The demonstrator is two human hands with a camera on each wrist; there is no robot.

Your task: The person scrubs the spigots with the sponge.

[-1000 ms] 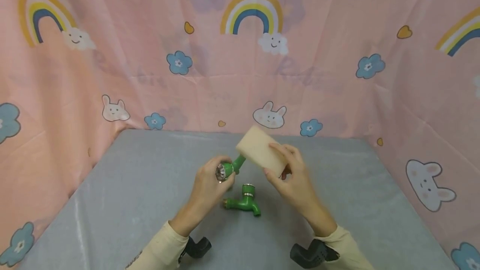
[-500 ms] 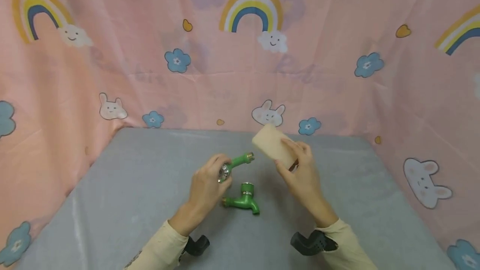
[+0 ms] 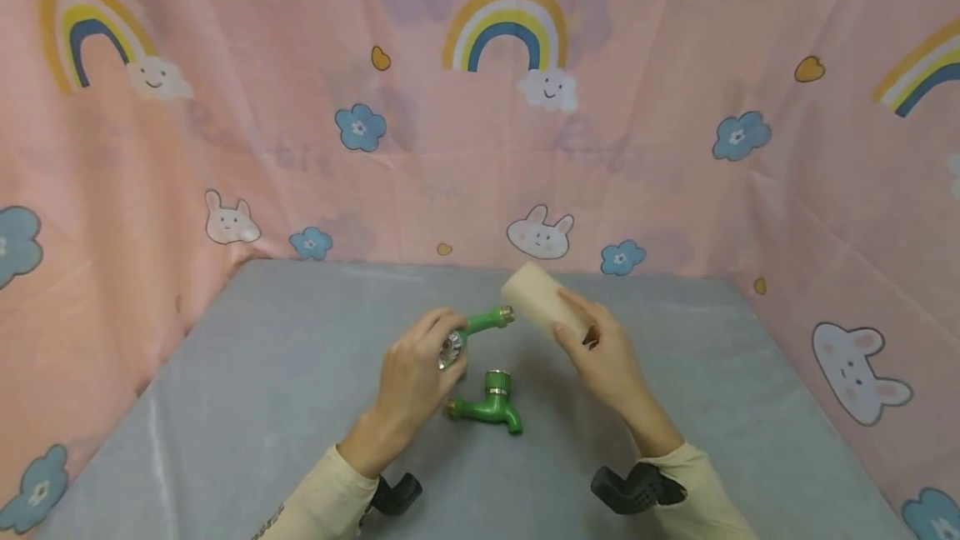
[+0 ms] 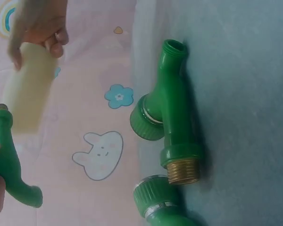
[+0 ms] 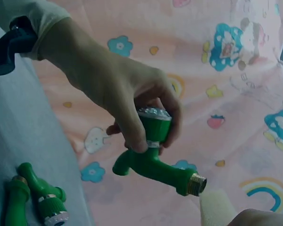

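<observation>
My left hand grips a green tap by its clear-topped knob, held above the table. Its brass threaded end points right, toward the sponge, as the right wrist view shows the whole tap. A cream sponge is held between the thumb and fingers of my right hand, tilted and apart from the tap in the head view. Below the hands, another green tap lies on the table. The left wrist view shows two taps lying there, one whole tap and a partly cut-off tap.
A grey cloth covers the table. Pink printed curtains hang behind it and along both sides. Black curved mounts stick out from both wrists, one by the left sleeve and one by the right sleeve.
The sponge has come away from the held tap's threaded end and shifted right. That tap has turned, so its brass thread now shows. The tap below has stayed in place.
</observation>
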